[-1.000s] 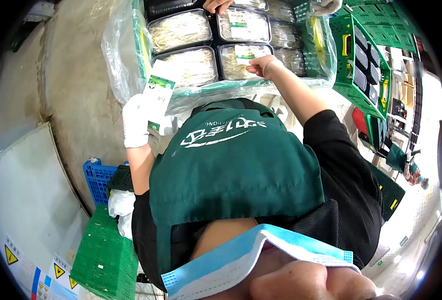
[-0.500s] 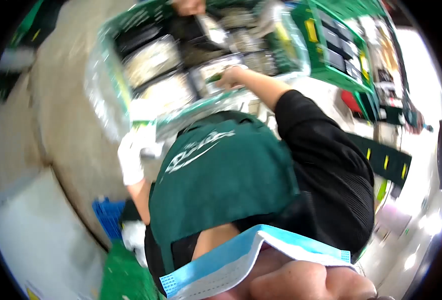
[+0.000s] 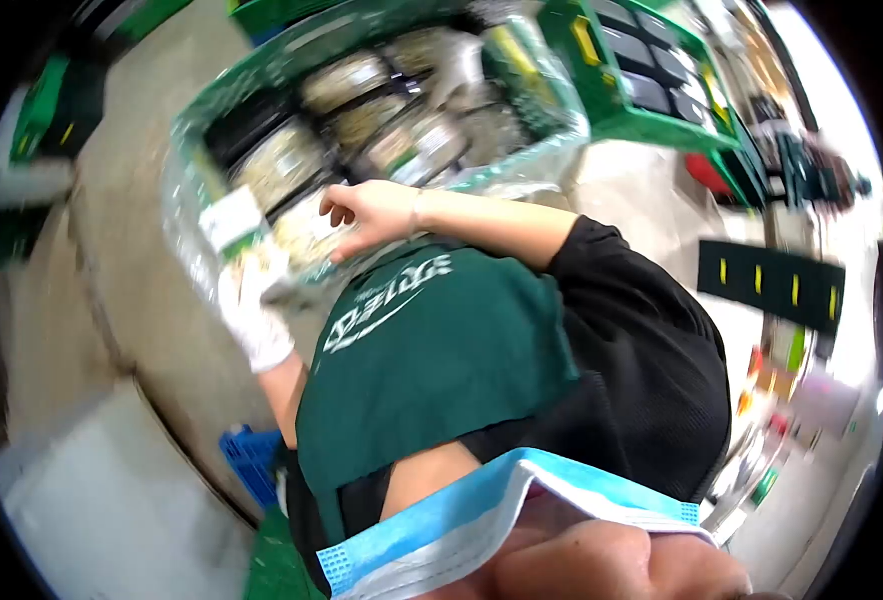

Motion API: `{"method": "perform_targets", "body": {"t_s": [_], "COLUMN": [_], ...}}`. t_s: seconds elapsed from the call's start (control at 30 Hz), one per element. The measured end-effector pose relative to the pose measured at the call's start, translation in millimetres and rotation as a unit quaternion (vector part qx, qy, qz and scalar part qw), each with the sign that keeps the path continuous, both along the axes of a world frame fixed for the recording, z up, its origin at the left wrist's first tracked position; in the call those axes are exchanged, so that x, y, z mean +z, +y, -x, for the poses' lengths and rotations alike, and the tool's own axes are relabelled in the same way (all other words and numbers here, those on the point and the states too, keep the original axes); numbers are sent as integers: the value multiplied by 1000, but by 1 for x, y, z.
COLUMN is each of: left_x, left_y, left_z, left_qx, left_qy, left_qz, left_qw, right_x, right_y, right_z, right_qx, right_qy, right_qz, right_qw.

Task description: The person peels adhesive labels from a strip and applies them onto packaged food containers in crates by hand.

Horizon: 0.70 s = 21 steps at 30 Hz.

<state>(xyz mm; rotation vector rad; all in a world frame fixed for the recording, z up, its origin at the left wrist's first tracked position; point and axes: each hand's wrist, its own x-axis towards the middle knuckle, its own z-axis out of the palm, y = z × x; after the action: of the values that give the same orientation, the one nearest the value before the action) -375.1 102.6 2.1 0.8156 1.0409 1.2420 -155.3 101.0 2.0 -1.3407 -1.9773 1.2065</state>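
Note:
My left hand point(image 3: 252, 310), in a white glove, is closed on a white and green label sheet point(image 3: 234, 218) at the crate's near left corner. Bare and with thumb and fingers apart, my right hand point(image 3: 377, 213) hovers over a clear-lidded tray of pale food point(image 3: 307, 235). I see nothing between its fingers. The green crate point(image 3: 187, 135), lined with clear plastic, holds several such black trays. One tray point(image 3: 417, 148) near the middle bears a label with green and white on it.
A second green crate point(image 3: 612, 125) of black packs stands at the right. A blue crate point(image 3: 252, 465) is low at the left, near a pale grey panel point(image 3: 112, 490). Something white point(image 3: 457, 65), blurred, lies at the far right of the lined crate.
My right hand has moved left from the middle tray towards the label sheet. Another person's hand at the top has left the view. The label sheet in my left hand sits higher.

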Motion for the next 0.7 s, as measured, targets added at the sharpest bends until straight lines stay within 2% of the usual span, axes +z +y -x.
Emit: {"method": "perform_targets", "body": {"t_s": [0.03,0.07,0.1,0.13,0.17,0.2,0.27,0.3,0.37,0.4,0.43,0.5,0.53,0.57,0.63,0.67,0.7], "left_x": [0,4,4,16,-7,6,14,51,50,49,45,32,21,23,27,31,28], "left_y": [4,8,11,11,18,22,20,8,-13,-29,-47,-85,-103,-115,-136,-146,-154], "left_z": [-5,-17,-22,-26,-16,-13,21,26,51,55,58,64,66,56,23,3,-12], "left_qx": [0,42,68,79,90,73,-3,-43,33,81,103,178,211,233,297,288,252], "left_qy": [-10,-11,-62,-49,-50,-227,-57,-315,-207,-111,-112,48,30,31,127,65,28], "left_qz": [10,-12,15,32,-18,65,-75,-30,-37,-21,-17,29,29,33,112,23,-48], "left_qw": [1000,999,996,995,994,969,996,948,977,990,988,982,977,971,940,955,966], "right_x": [-11,-7,-3,-7,-10,2,16,13,17,22,30,41,47,62,68,59,52], "right_y": [-3,-1,0,3,6,9,21,32,57,65,73,88,89,79,57,44,20], "right_z": [15,28,41,52,59,60,45,36,15,10,6,0,1,9,21,23,30], "right_qx": [34,50,70,49,24,28,2,-25,-93,-116,-141,-141,-124,-64,-8,46,130], "right_qy": [34,7,-19,22,55,57,82,106,233,318,398,483,518,494,473,387,329], "right_qz": [-66,-48,-30,-3,28,22,15,18,83,98,114,116,107,107,96,67,35], "right_qw": [997,998,997,999,998,998,997,994,964,936,899,856,839,861,876,918,935]}}
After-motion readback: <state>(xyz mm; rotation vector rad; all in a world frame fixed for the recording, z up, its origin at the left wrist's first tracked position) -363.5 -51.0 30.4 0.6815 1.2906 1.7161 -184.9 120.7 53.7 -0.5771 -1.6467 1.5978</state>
